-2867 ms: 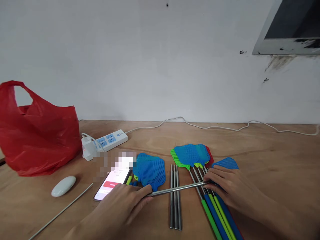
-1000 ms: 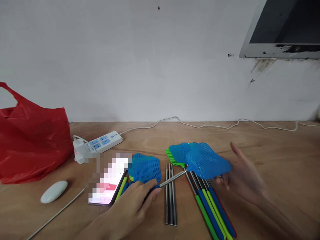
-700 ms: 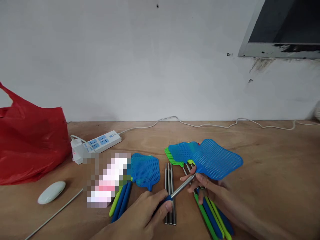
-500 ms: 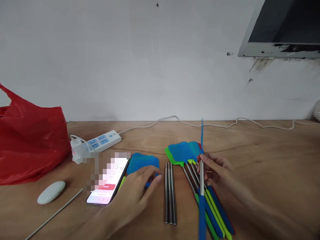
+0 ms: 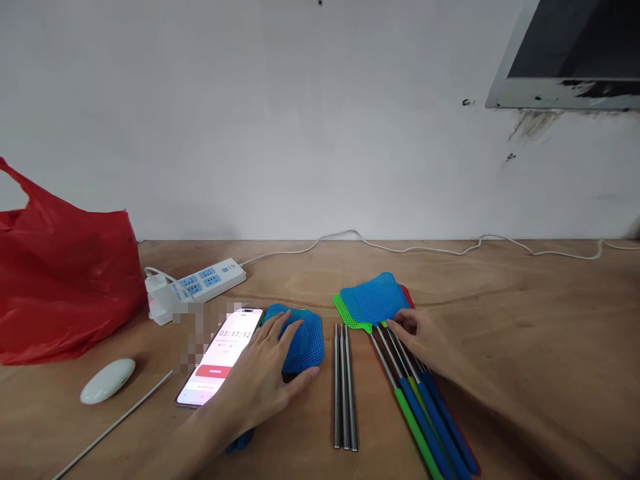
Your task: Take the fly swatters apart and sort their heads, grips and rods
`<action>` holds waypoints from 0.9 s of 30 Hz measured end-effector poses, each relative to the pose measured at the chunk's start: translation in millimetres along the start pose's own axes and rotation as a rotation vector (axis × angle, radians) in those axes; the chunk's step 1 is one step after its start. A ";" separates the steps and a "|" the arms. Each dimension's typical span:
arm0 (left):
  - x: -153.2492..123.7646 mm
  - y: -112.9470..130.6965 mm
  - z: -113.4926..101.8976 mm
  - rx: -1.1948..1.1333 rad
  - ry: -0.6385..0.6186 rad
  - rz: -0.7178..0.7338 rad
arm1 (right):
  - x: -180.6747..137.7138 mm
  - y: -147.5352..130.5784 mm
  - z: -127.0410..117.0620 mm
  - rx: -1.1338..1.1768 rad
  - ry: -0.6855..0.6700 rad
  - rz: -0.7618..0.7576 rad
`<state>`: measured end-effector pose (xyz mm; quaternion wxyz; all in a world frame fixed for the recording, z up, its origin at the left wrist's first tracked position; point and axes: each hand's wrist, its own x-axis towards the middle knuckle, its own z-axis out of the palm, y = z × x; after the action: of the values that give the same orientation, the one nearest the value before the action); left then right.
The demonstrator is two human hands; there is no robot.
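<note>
My right hand has its thumb and fingers closed at the neck of a blue fly swatter, which lies on top of a fanned pile. Green and red mesh heads show under it, and steel shafts run down to green and blue handles. My left hand lies with fingers spread over a second group of blue swatter heads. Part of a blue handle shows below that wrist; the rest is hidden. Between the hands, three bare steel rods lie side by side.
A lit phone with a running timer lies left of my left hand. Farther left are a white power strip, a white oval case, a thin cable and a red plastic bag. A white cord runs along the wall.
The blue swatter my right hand held upright now lies on the right pile. My left hand's fingers have spread out over the left blue heads. The view has shifted slightly.
</note>
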<state>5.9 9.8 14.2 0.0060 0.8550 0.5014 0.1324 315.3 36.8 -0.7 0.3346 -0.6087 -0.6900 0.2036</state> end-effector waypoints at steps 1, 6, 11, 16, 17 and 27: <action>-0.3 -1.2 0.8 0.008 0.005 0.000 | -0.9 1.3 -0.3 -0.067 0.024 -0.014; 3.9 -5.4 -5.5 0.001 0.112 -0.002 | -6.7 0.6 -4.5 -0.307 0.103 -0.075; 8.2 -10.3 -20.6 0.062 0.090 -0.185 | -14.1 -11.9 -5.5 -0.391 0.068 -0.370; 3.0 -2.6 -32.3 0.227 -0.141 -0.305 | -26.3 -32.0 -1.5 -0.335 -0.140 -0.659; 0.8 -0.1 -33.8 0.260 -0.170 -0.304 | -28.7 -36.1 -0.2 -0.333 -0.178 -0.677; -26.2 -1.1 -25.2 0.311 -0.191 -0.269 | -36.4 -54.5 11.8 -0.320 -0.387 -0.656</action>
<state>-13.0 -15.3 32.6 -0.0610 0.7796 0.6226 -0.0303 269.8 -6.8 20.9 0.1471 -0.3513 -0.9205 0.0872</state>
